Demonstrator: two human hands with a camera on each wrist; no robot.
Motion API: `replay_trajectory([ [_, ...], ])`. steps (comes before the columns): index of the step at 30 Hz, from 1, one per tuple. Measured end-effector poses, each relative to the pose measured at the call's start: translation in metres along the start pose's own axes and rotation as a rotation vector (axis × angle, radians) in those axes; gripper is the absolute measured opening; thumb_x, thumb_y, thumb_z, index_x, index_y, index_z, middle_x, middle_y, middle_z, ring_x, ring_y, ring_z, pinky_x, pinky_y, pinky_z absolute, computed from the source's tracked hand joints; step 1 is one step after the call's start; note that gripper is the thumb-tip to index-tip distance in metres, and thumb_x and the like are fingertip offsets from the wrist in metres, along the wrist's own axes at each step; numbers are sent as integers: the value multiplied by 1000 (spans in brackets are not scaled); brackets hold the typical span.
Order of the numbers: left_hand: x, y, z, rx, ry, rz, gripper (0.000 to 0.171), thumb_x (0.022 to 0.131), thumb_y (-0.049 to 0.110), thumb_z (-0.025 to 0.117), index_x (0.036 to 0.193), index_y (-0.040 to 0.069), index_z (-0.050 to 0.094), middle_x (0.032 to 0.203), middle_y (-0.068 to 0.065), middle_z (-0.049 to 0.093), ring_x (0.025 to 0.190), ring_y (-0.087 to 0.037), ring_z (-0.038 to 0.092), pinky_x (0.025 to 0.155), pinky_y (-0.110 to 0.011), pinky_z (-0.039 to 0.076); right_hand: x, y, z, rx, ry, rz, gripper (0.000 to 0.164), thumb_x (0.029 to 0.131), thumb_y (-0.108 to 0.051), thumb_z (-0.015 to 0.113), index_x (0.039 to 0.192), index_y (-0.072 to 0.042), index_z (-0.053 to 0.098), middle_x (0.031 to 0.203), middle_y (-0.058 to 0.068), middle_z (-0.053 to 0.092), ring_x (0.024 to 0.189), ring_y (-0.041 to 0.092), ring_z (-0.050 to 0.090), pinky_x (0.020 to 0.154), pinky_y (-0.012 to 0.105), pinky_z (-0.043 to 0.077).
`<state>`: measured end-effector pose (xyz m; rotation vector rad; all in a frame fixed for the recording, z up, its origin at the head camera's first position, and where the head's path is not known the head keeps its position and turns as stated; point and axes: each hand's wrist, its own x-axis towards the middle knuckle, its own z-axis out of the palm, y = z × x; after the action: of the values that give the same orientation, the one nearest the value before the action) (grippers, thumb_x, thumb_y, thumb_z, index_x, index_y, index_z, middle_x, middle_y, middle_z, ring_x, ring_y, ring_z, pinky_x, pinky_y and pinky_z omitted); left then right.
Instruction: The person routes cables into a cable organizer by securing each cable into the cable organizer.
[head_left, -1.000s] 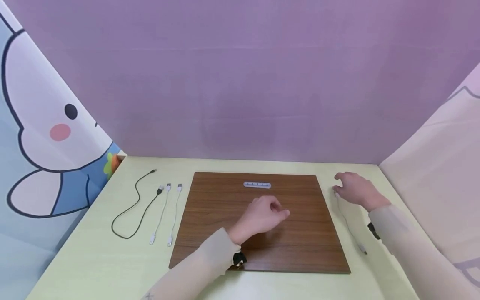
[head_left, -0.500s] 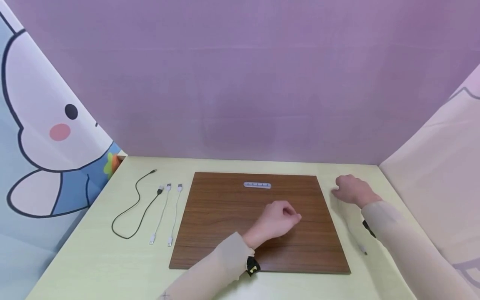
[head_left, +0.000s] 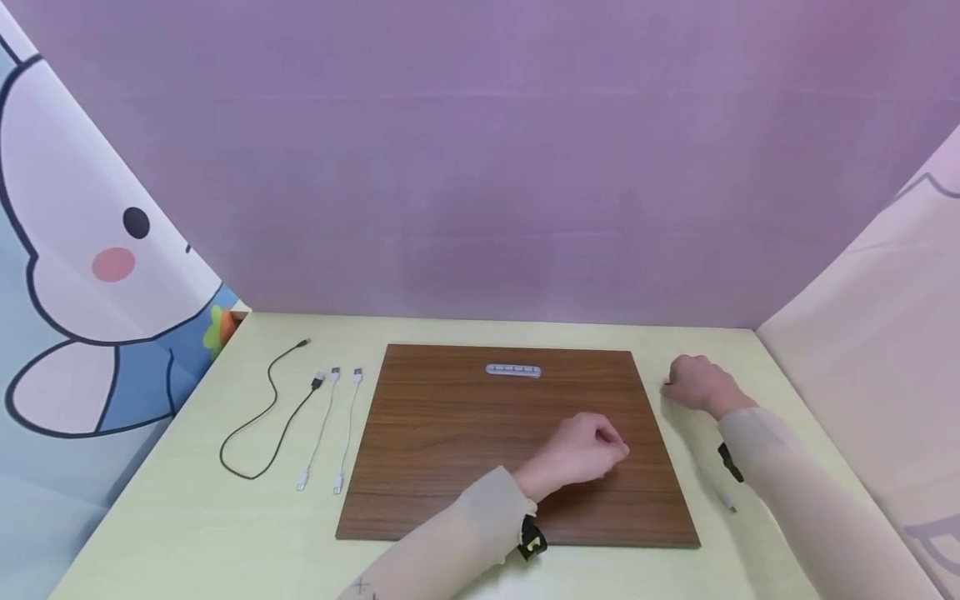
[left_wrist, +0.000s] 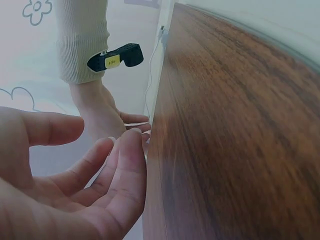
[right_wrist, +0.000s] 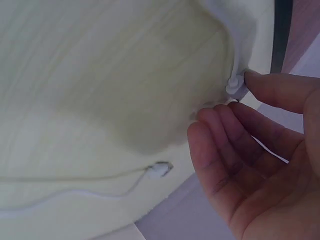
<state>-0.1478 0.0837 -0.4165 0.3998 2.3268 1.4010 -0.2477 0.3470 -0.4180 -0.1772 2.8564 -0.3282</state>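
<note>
At the table's right side my right hand pinches the plug of a white USB cable between thumb and fingertips, close over the tabletop. Its cord runs away from the plug. A second white plug on a white cord lies near the fingers in the right wrist view. A white cable end lies toward the front, below the hand. My left hand hovers over the right part of the brown wooden board, its fingers loosely curled and holding nothing.
A small pale strip with several slots lies at the board's far edge. Left of the board lie a black USB cable and two white cables, one beside the other. A purple cloth hangs behind the table.
My left hand has moved right and slightly toward the front over the board. The right hand's fingers have closed on the cable end, and the hand has shifted slightly toward the front.
</note>
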Motion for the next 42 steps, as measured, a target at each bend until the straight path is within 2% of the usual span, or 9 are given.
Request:
replay_trajectory([
  [4, 4, 0, 4, 55, -5, 1, 9, 95, 26, 71, 93, 18, 71, 84, 11, 62, 77, -6, 56, 72, -26, 49, 2, 4, 3, 85, 7, 27, 30, 92, -20, 62, 64, -13, 53, 59, -2, 49, 54, 14, 45, 51, 31, 39],
  [8, 5, 2, 7, 92, -23, 10, 8, 95, 27, 71, 92, 19, 70, 86, 12, 62, 80, -6, 56, 75, -26, 49, 3, 8, 5, 174, -14, 69, 38, 92, -21, 60, 56, -17, 47, 50, -4, 48, 46, 10, 43, 50, 27, 39],
  [12, 5, 2, 9, 113, -43, 18, 8, 94, 27, 70, 92, 20, 70, 87, 13, 62, 81, -5, 56, 77, -25, 49, 2, 9, 7, 215, -25, 84, 39, 92, -20, 59, 55, -16, 48, 49, -2, 52, 46, 12, 49, 55, 29, 44],
  [15, 6, 3, 11, 124, -49, 26, 8, 94, 28, 70, 93, 19, 70, 88, 13, 63, 82, -5, 56, 78, -24, 48, 0, 7, 8, 245, -14, 87, 30, 92, -19, 61, 63, -9, 59, 53, 2, 58, 51, 15, 60, 60, 31, 51],
  [18, 7, 4, 13, 128, -59, 29, 9, 95, 28, 70, 94, 19, 70, 89, 13, 63, 83, -5, 56, 78, -24, 48, -2, 7, 7, 295, -8, 90, 22, 92, -16, 61, 79, 0, 67, 61, 6, 62, 57, 18, 66, 63, 33, 57],
  [21, 8, 6, 15, 124, -67, 26, 8, 95, 28, 70, 93, 20, 70, 89, 13, 63, 82, -5, 56, 78, -24, 48, -2, 7, 6, 366, 2, 94, 23, 93, -13, 60, 95, 9, 66, 69, 9, 65, 59, 18, 67, 63, 35, 59],
  [25, 10, 6, 18, 128, -68, 31, 8, 94, 27, 70, 91, 20, 70, 88, 14, 63, 83, -4, 56, 79, -23, 47, -3, 7, 7, 456, -1, 83, 28, 96, -10, 60, 107, 15, 59, 72, 12, 65, 59, 18, 66, 61, 36, 60],
  [34, 16, 5, 26, 72, -87, 49, 6, 94, 24, 70, 91, 18, 71, 84, 13, 62, 79, -5, 55, 76, -23, 47, -7, 7, 11, 591, -47, 77, 24, 104, -11, 53, 114, 10, 47, 66, 9, 60, 55, 17, 62, 56, 37, 59],
  [42, 25, 8, 44, -34, -90, 46, 4, 93, 20, 70, 93, 16, 71, 76, 8, 65, 69, -5, 57, 72, -21, 46, -12, 7, 9, 676, -55, 83, 29, 105, -12, 51, 120, 11, 43, 75, 12, 60, 63, 17, 62, 58, 35, 59],
])
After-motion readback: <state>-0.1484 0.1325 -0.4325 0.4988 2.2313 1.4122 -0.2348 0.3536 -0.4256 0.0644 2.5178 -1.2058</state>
